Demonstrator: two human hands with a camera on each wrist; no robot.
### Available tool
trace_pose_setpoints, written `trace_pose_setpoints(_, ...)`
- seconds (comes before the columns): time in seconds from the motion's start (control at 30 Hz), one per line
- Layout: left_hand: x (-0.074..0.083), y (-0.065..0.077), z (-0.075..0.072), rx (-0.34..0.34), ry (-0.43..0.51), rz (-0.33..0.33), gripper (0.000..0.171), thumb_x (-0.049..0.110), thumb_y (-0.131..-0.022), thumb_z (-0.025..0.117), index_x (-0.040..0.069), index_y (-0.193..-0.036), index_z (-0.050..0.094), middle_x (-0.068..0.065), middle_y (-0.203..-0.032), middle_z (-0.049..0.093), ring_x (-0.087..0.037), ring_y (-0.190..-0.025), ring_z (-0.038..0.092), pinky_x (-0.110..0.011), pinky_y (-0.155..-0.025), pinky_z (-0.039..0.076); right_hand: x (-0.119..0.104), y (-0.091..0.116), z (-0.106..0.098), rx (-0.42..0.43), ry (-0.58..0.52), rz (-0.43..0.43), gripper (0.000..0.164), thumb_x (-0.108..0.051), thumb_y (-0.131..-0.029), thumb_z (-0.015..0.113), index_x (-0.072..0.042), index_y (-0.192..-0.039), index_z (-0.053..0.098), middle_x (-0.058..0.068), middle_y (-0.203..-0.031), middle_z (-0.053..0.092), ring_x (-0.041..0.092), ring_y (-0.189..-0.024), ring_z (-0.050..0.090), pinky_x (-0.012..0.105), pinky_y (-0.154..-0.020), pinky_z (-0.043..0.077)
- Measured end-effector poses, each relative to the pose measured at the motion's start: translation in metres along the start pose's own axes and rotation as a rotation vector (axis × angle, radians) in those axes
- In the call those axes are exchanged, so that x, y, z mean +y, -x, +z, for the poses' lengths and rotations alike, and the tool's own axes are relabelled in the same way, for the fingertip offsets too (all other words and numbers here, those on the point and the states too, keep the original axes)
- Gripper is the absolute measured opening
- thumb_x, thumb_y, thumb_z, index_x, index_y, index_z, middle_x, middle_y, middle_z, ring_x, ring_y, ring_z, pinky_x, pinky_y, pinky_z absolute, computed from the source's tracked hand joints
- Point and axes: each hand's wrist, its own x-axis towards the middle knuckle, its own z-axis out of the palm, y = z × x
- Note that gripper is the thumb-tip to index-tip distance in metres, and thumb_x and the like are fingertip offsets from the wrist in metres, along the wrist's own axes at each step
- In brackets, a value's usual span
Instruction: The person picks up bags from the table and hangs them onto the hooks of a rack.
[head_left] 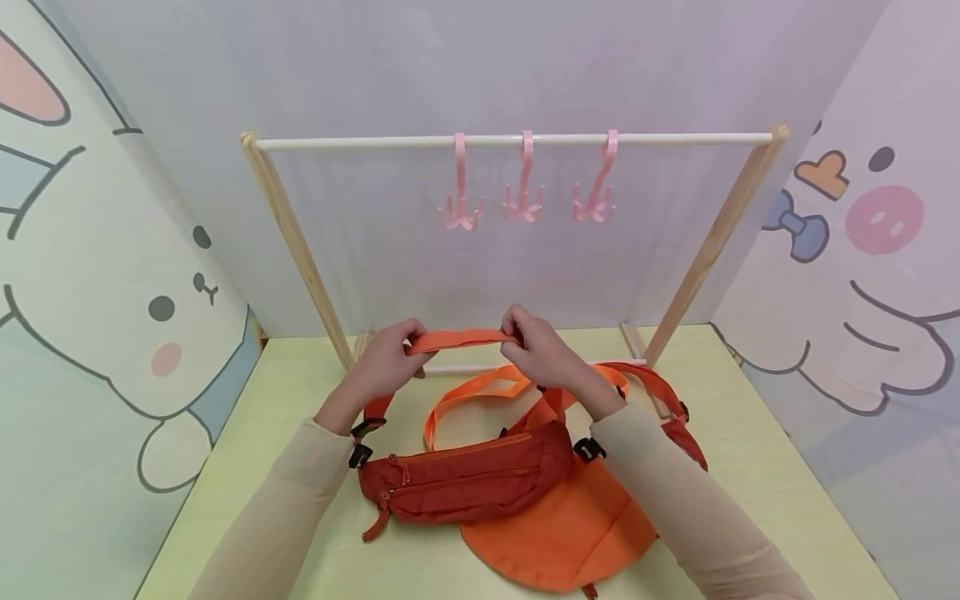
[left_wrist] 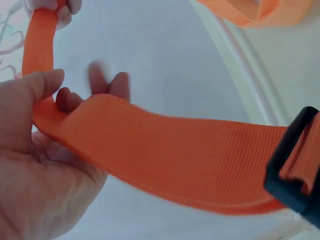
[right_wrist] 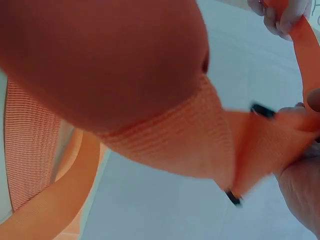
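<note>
Both hands hold up an orange-red webbing strap [head_left: 461,340] over the table, stretched between them. My left hand [head_left: 386,358] grips its left end; in the left wrist view the strap [left_wrist: 190,155] passes between thumb and fingers toward a black buckle [left_wrist: 292,172]. My right hand [head_left: 538,343] grips the other end with curled fingers. The strap belongs to a dark red waist bag [head_left: 465,483] with zippers, which hangs or lies below the forearms. Under it is a brighter orange bag [head_left: 592,525] with its own looped orange strap [head_left: 450,408].
Behind the hands stands a wooden rack with a white rail [head_left: 360,143]. Three pink hooks, a left one [head_left: 461,187], a middle one [head_left: 527,183] and a right one [head_left: 597,183], hang from it. Another red bag [head_left: 684,442] lies partly behind my right forearm. Cartoon-printed walls flank the table [head_left: 780,467].
</note>
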Motion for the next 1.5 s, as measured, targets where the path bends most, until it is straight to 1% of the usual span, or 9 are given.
trace_pose_setpoints(0.1,0.003,0.003,-0.004,0.037,-0.015,0.024,0.006,0.012,-0.104,0.069,0.009,-0.108,0.066,-0.009,-0.094,0.064,-0.023,-0.068,0.059,-0.037,-0.063,0.050,-0.006,0.001,-0.002,0.004,0.003,-0.007,0.008,-0.009,-0.106,0.052,-0.011,-0.112,0.048,0.002,-0.071,0.041,0.016,-0.056,0.032,0.035,-0.061,0.035)
trace_pose_setpoints(0.17,0.006,0.005,-0.008,0.052,-0.031,0.038,0.006,0.012,-0.103,0.070,0.009,-0.108,0.067,-0.008,-0.088,0.062,-0.024,-0.068,0.052,-0.038,-0.063,0.046,-0.009,0.001,-0.004,0.007,0.033,-0.021,0.016,-0.017,-0.107,0.061,-0.016,-0.121,0.054,0.002,-0.074,0.046,0.017,-0.056,0.036,0.035,-0.061,0.038)
trace_pose_setpoints(0.27,0.011,0.008,-0.013,0.044,-0.055,0.044,0.008,0.014,-0.103,0.072,0.010,-0.109,0.068,-0.004,-0.084,0.060,-0.023,-0.067,0.050,-0.038,-0.064,0.044,-0.014,0.002,-0.008,0.002,0.089,-0.051,0.032,-0.030,-0.104,0.072,-0.023,-0.133,0.062,0.000,-0.077,0.050,0.017,-0.057,0.038,0.035,-0.060,0.039)
trace_pose_setpoints(0.4,0.017,0.014,-0.021,0.017,-0.084,0.054,0.012,0.017,-0.101,0.075,0.013,-0.110,0.069,-0.003,-0.085,0.061,-0.022,-0.068,0.052,-0.040,-0.066,0.045,-0.021,0.005,-0.015,-0.018,0.117,-0.103,0.040,-0.033,-0.102,0.075,-0.026,-0.141,0.067,-0.005,-0.082,0.056,0.016,-0.059,0.040,0.034,-0.058,0.039)
trace_pose_setpoints(0.5,0.023,0.020,-0.028,0.002,-0.107,0.061,0.013,0.019,-0.100,0.076,0.016,-0.111,0.070,-0.001,-0.087,0.063,-0.022,-0.070,0.052,-0.040,-0.067,0.046,-0.028,0.008,-0.021,-0.022,0.112,-0.128,0.040,-0.031,-0.103,0.074,-0.028,-0.143,0.068,-0.009,-0.095,0.065,0.015,-0.061,0.045,0.033,-0.056,0.041)
trace_pose_setpoints(0.7,0.038,0.034,-0.041,-0.021,-0.115,0.054,0.017,0.024,-0.102,0.075,0.020,-0.119,0.072,-0.001,-0.091,0.066,-0.024,-0.070,0.056,-0.042,-0.065,0.050,-0.040,0.014,-0.033,-0.019,0.132,-0.183,0.032,-0.029,-0.105,0.070,-0.026,-0.138,0.073,-0.013,-0.112,0.073,0.012,-0.061,0.046,0.031,-0.056,0.042)
trace_pose_setpoints(1.07,0.066,0.050,-0.059,-0.035,-0.156,0.121,0.026,0.022,-0.103,0.073,0.027,-0.129,0.073,0.002,-0.090,0.065,-0.022,-0.069,0.055,-0.039,-0.063,0.048,-0.073,0.021,-0.050,-0.007,0.158,-0.216,0.024,-0.021,-0.105,0.070,-0.021,-0.128,0.078,-0.012,-0.106,0.075,0.009,-0.061,0.052,0.031,-0.062,0.048)
trace_pose_setpoints(1.2,0.076,0.051,-0.065,-0.017,-0.178,0.170,0.025,0.021,-0.103,0.074,0.026,-0.127,0.075,0.003,-0.091,0.066,-0.021,-0.067,0.054,-0.037,-0.062,0.047,-0.082,0.021,-0.056,0.027,0.165,-0.258,0.021,-0.017,-0.105,0.070,-0.018,-0.124,0.079,-0.012,-0.099,0.074,0.008,-0.067,0.057,0.031,-0.064,0.050)
trace_pose_setpoints(1.5,0.089,0.040,-0.074,0.068,-0.173,0.255,0.019,0.022,-0.106,0.069,0.018,-0.123,0.078,0.003,-0.097,0.070,-0.022,-0.070,0.051,-0.038,-0.063,0.045,-0.093,0.008,-0.065,0.190,0.246,-0.399,0.015,-0.009,-0.100,0.075,-0.012,-0.114,0.081,-0.006,-0.093,0.073,0.010,-0.065,0.050,0.028,-0.061,0.043)
